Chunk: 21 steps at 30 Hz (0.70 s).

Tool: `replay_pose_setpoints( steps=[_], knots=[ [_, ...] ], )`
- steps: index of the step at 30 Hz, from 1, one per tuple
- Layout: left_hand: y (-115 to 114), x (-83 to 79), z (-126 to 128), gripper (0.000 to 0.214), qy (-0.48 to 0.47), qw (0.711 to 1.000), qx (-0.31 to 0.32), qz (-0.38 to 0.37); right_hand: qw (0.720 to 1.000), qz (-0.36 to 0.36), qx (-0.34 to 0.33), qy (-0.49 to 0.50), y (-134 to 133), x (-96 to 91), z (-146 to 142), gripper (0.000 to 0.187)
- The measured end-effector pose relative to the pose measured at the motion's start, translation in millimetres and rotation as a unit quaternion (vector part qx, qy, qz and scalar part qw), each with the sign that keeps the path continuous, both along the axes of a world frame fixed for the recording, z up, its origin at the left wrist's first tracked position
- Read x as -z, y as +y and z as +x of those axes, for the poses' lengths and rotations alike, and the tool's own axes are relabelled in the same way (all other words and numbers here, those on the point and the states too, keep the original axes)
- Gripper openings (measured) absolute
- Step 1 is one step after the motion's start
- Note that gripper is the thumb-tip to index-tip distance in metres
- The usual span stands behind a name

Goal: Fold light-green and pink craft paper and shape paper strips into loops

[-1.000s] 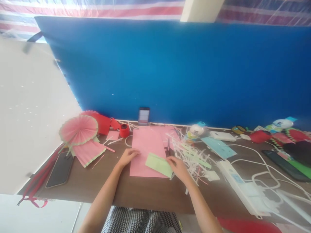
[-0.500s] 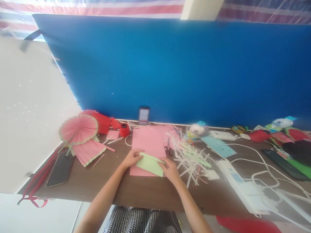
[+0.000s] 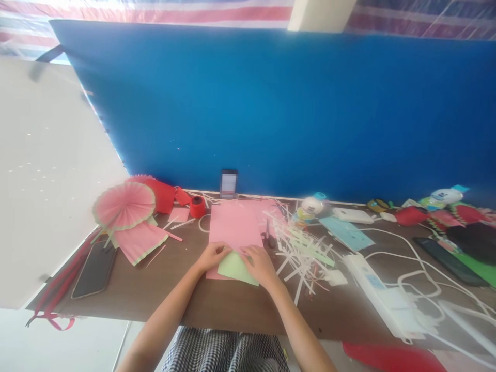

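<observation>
A pale green sheet of paper (image 3: 235, 268) lies over the lower part of a larger pink sheet of paper (image 3: 234, 222) on the brown table. At its upper left edge, my left hand (image 3: 214, 256) is closed on the green paper, thumb and fingers together. My right hand (image 3: 259, 263) covers the upper right part, fingers bent and gripping the top edge. The two hands' fingertips are close together, and they hide most of that top edge. Scissors (image 3: 268, 238) with dark handles lie just right of the pink sheet.
Paper strips (image 3: 302, 253) are heaped at the right, before a glue bottle (image 3: 312, 205). A power strip (image 3: 382, 294) with white cables lies farther right. On the left are a pleated pink paper fan (image 3: 124, 205), red tape (image 3: 197, 206) and a phone (image 3: 94, 269).
My right hand has moved left along the green paper's top edge, from its right corner toward my left hand. The left hand stays at the upper left.
</observation>
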<state>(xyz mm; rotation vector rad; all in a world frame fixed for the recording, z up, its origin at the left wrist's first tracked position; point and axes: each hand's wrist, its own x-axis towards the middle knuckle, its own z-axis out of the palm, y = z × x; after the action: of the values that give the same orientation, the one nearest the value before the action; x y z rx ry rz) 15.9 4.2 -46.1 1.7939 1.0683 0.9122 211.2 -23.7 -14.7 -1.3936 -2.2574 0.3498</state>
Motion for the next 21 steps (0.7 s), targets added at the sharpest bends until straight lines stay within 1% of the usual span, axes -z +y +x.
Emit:
replay_pose_setpoints(
  steps=[3,5,8,11,16,21],
  knots=[
    [-2,-1.9,2,0.030,0.021,1.000,0.006,0.007,0.996,-0.005,-0.063,-0.064,5,-8.6,-16,0.026],
    [-3,-3.8,2,0.031,0.015,1.000,0.015,0.005,0.994,-0.003,-0.077,-0.082,8,-12.2,-22,0.028],
    [-3,-6.0,1,0.032,-0.012,0.999,0.036,-0.007,0.992,-0.007,-0.084,-0.090,10,-14.5,-23,0.025],
    [0,-6.2,-3,0.033,-0.028,0.998,0.053,-0.026,0.992,-0.013,-0.090,-0.090,11,-16.4,-18,0.023],
    [7,-4.0,-12,0.033,-0.047,0.998,0.012,-0.041,0.995,-0.032,-0.072,-0.069,7,-24.3,-3,0.021],
    [11,-4.1,-21,0.033,-0.064,0.996,0.007,-0.062,0.994,-0.062,-0.052,-0.067,0,-30.5,21,0.021]
  ],
)
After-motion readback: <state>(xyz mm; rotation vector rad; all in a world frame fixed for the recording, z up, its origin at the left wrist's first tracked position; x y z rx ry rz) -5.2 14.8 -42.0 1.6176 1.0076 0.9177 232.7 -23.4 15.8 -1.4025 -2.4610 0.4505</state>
